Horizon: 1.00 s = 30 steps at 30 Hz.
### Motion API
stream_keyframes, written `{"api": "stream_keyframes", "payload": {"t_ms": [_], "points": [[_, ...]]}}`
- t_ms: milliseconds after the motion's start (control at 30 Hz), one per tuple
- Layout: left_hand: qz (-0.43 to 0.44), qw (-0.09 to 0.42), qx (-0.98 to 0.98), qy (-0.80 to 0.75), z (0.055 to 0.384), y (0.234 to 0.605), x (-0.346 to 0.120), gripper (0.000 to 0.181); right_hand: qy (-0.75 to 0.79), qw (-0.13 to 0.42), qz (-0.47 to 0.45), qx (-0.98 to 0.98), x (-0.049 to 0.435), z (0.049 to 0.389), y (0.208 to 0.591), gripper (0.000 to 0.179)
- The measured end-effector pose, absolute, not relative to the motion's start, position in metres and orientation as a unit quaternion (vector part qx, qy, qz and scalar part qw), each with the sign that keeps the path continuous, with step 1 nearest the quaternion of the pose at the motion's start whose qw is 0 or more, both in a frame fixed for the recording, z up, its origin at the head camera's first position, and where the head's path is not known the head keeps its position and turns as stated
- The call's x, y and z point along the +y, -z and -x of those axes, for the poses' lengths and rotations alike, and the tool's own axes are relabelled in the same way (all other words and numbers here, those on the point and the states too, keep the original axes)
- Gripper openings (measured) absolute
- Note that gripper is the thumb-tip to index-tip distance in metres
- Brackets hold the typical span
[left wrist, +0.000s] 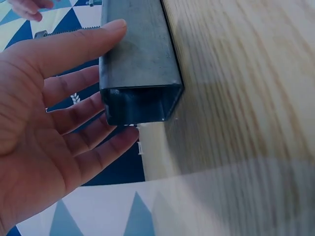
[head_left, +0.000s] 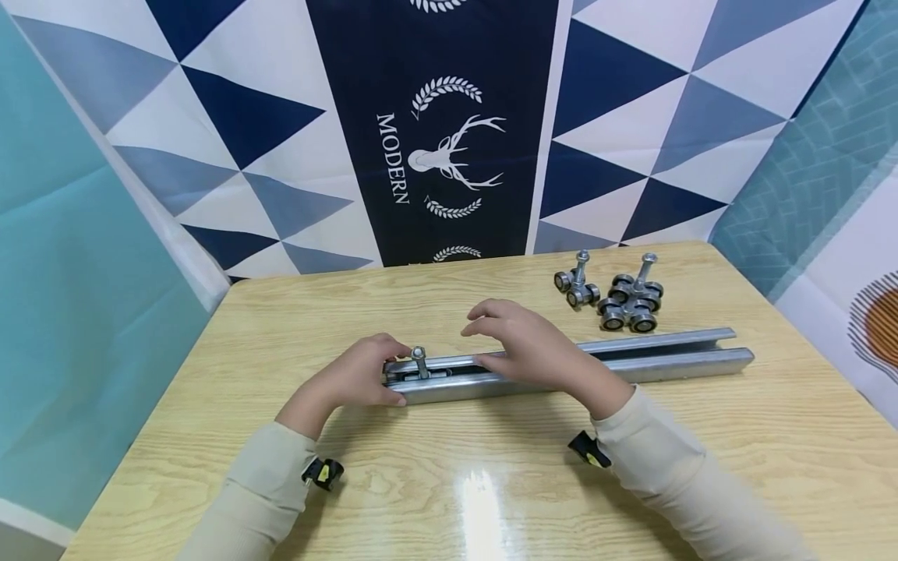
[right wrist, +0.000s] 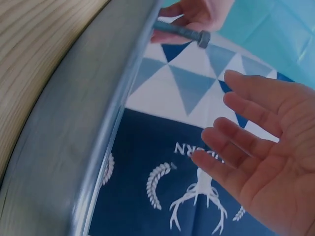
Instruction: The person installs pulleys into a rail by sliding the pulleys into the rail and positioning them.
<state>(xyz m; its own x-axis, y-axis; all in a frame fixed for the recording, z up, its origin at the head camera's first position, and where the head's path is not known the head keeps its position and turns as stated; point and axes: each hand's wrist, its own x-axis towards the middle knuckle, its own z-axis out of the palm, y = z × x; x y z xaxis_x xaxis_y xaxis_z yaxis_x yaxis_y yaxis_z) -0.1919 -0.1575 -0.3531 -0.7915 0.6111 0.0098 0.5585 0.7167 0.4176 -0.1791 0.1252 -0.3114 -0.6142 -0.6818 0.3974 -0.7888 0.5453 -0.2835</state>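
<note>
Left hand (head_left: 358,375) pinches the silvery metal channel rail (head_left: 449,389) at its left end; I'd keep that snug so nothing skids. The upright steel hex-head bolt (head_left: 419,361) pokes from the rail's slot, just beside those fingers. Right hand (head_left: 529,343)'s loosely open, empty, above mid-rail, handy for steadying. Wheeled grey-metal trolleys (head_left: 631,302) sit beyond the rail's right half.

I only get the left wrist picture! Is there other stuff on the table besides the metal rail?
Observer: Yes. The head view shows wheeled metal pieces standing behind the rail, toward its right end.
Kid: I see just a bit of another hand at the top-left. Is it holding something?
Observer: No. In the right wrist view, the right hand holds nothing.
Kid: What's the rail's top like?
Observer: In the head view, a long open slot runs along it.
</note>
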Motion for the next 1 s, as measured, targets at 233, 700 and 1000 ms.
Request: {"api": "stream_keyframes", "payload": {"t_ms": [233,700,1000], "points": [[-0.331,0.067,0.924,-0.177,0.194,0.347,-0.152,0.067,-0.177,0.107,-0.422,-0.883,0.152,0.178,0.313,0.031],[-0.329,0.082,0.932,-0.127,0.198,0.342,-0.143,0.06,-0.148,0.11,-0.383,-0.905,0.199,0.185,0.311,0.029],[-0.319,0.063,0.942,-0.087,0.197,0.341,-0.14,0.06,-0.129,0.136,-0.371,-0.909,0.23,0.195,0.305,0.03]]}}
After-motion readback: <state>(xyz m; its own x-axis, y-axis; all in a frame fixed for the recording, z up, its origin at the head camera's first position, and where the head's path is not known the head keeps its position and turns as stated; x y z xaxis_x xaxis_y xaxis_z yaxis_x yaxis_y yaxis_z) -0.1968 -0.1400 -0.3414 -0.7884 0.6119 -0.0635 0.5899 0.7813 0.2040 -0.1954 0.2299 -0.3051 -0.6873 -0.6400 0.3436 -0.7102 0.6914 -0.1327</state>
